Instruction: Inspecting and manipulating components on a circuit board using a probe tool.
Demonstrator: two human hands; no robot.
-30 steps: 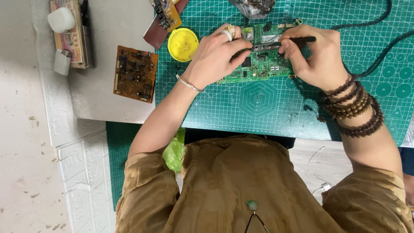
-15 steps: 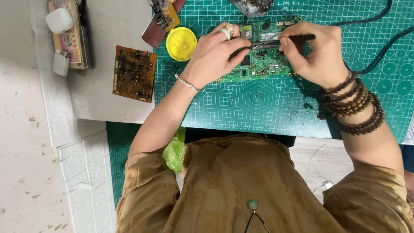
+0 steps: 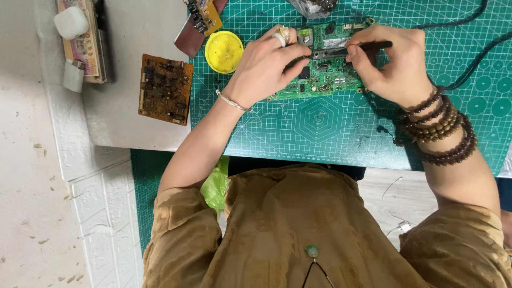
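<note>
Pressing down on the green circuit board (image 3: 325, 74) in the upper middle of the frame, the left hand (image 3: 264, 66) has its fingers curled together over the board's left edge, pinning it flat to the green cutting mat (image 3: 320, 128). The right hand (image 3: 392, 66) comes in from the upper right, fingers clamped on a slim dark tool (image 3: 349, 50) that lies across the top of the board; its tip sits under the left fingers, so I cannot tell exactly what it touches.

How far along? My read is mid-job: the board is on the mat, steadied and under the tool, but nothing looks lifted clear of it, and the tool is on the same upper strip, so the work on that spot seems unfinished. The brown circuit board (image 3: 164, 88) at the left of the frame lies on the grey tabletop untouched, well apart from both hands, and the yellow lid (image 3: 224, 52) sits just left of the left hand, also untouched.

Against the frame half a second back, very little has changed: both hands keep the same grip and the same places on the board, the tool lies at the same angle, and the brown board and yellow lid have not shifted; only the view has drifted a touch
</note>
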